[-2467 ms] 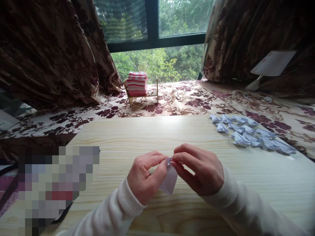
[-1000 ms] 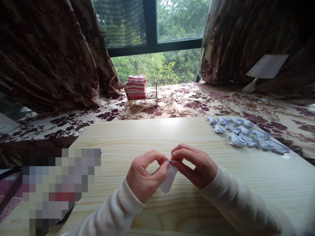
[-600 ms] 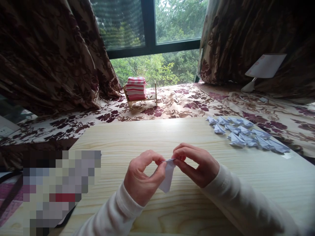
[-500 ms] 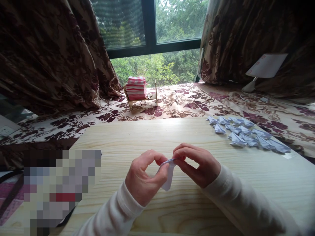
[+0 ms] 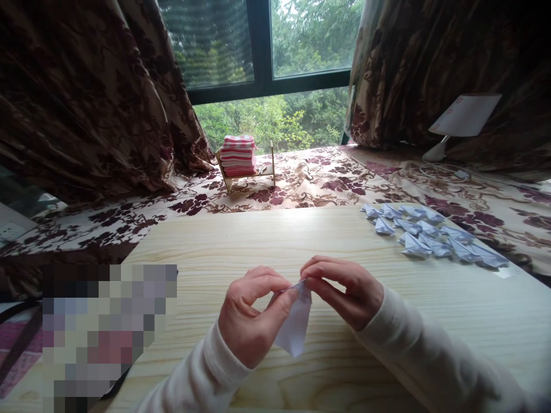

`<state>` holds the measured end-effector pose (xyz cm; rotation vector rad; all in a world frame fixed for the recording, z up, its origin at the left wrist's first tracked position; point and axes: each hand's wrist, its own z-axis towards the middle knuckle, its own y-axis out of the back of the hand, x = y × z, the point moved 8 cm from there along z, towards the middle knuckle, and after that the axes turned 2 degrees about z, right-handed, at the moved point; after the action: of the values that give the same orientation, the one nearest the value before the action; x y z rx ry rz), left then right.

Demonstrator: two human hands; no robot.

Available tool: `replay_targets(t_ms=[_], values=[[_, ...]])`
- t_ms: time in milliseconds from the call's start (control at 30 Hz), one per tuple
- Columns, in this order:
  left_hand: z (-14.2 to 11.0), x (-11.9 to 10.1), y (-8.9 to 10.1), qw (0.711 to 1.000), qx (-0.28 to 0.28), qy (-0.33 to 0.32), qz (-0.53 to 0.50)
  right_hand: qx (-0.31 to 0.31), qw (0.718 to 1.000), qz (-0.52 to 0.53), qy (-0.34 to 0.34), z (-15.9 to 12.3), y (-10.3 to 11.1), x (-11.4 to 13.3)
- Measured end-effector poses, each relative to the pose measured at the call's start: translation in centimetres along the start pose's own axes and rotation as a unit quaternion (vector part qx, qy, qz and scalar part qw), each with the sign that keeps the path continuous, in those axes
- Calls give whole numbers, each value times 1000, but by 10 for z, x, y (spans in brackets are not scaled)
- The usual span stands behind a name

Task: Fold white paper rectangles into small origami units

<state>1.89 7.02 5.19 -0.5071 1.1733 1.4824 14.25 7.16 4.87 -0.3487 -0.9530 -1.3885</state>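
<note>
A small piece of white folded paper [image 5: 296, 327] hangs between my hands, just over the wooden table [image 5: 224, 246]. My left hand [image 5: 256, 315] pinches its upper left edge between thumb and fingers. At the upper right corner, my right hand [image 5: 344, 289] grips the paper with thumb and fingertips. The paper's lower end points down toward me, and part of it is hidden behind my left thumb. Several folded paper pieces [image 5: 415, 245] lie in rows at the table's far right corner.
Past the table, a small wooden stand [image 5: 249, 172] holds a stack of pink-and-white striped cloths [image 5: 239, 156] on the floral cover. A white lamp [image 5: 465, 115] stands at the right with its cord. A blurred-out object [image 5: 112, 327] occupies the left edge of the table.
My hands stay close together on the paper. The paper has turned so that more of its face shows and its lower end reaches further down. The view has tilted slightly.
</note>
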Motion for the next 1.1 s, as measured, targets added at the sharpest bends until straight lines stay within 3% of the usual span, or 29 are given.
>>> replay_targets(t_ms=[133, 233, 367, 467, 600, 700, 833, 1000, 1100], values=[[-3, 26, 3, 985, -41, 143, -85, -30, 994, 15, -101, -3, 5, -18], [-8, 45, 0, 935, -92, 258, -226, -55, 985, 33, -163, -8, 5, -27], [-14, 57, -7, 881, -123, 336, -310, -67, 978, 65, -189, -12, 0, -28], [-15, 60, -10, 884, -111, 334, -308, -74, 977, 72, -189, -11, 2, -27], [-7, 54, -7, 940, -53, 245, -232, -39, 979, 71, -188, -9, 0, -28], [-2, 46, -5, 961, -19, 195, -193, -23, 981, 68, -180, -7, -2, -26], [-2, 47, -9, 951, 3, 218, -221, -24, 982, 67, -177, -8, -5, -26], [-6, 57, -11, 924, -34, 268, -269, -41, 977, 74, -197, -13, -9, -33], [-7, 56, -13, 922, -35, 267, -279, -37, 975, 72, -208, -14, -11, -34]])
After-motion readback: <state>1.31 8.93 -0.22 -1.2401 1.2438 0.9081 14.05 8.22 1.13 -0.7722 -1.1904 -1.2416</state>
